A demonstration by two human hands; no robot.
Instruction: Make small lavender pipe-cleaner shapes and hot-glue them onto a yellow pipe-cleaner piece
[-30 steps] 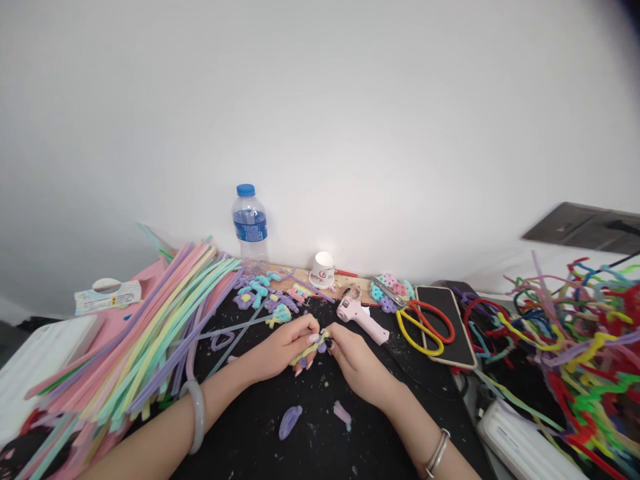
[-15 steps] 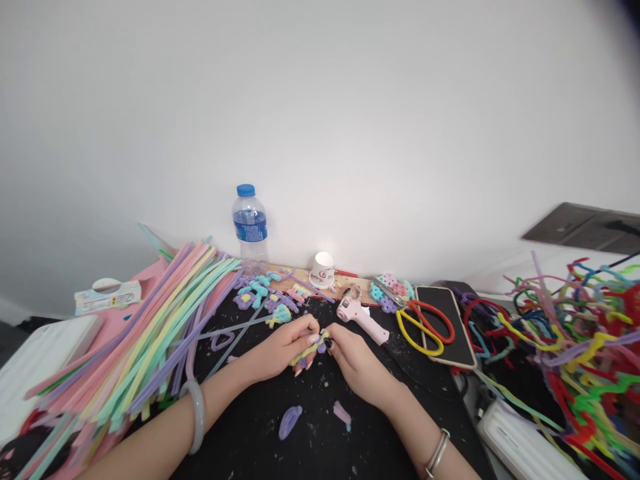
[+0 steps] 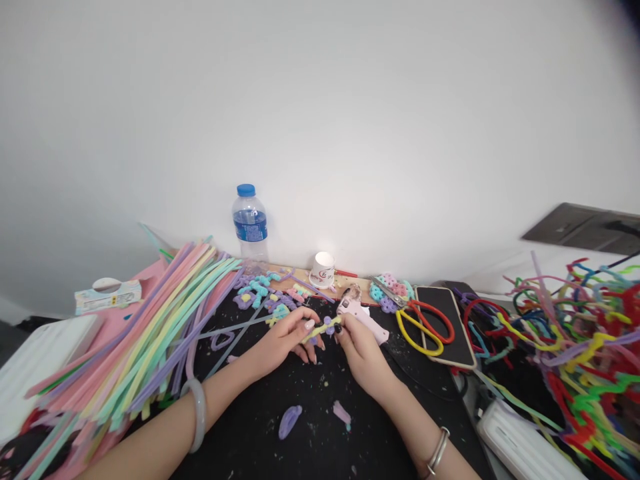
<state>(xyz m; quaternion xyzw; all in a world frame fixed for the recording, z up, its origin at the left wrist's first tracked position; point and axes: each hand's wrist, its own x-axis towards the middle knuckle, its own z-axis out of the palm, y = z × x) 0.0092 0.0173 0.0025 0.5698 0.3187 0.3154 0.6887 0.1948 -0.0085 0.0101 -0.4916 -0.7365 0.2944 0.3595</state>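
Between my two hands is a small yellow and purple fuzzy piece (image 3: 329,325), held above the black work surface (image 3: 260,427). My left hand (image 3: 287,339) pinches its left end between thumb and forefinger, with the other fingers spread below. The right end is pinched by my right hand (image 3: 356,341), which has dark nails. Just behind my right hand lies a pale pink glue gun (image 3: 367,321), partly covered by it. A purple loop (image 3: 290,422) and a small lilac scrap (image 3: 343,413) lie nearer to me.
Pastel fuzzy stems (image 3: 175,320) are heaped left. A bottle (image 3: 250,227), a paper cup (image 3: 323,270) and small fuzzy flowers (image 3: 260,287) stand or lie behind. Scissors (image 3: 425,328) rest on a phone (image 3: 445,313); tangled coloured stems (image 3: 575,347) fill the right.
Both hands have moved up slightly and a little apart. The yellow and purple piece now shows more openly between them, and the lower fingers of my left hand have spread.
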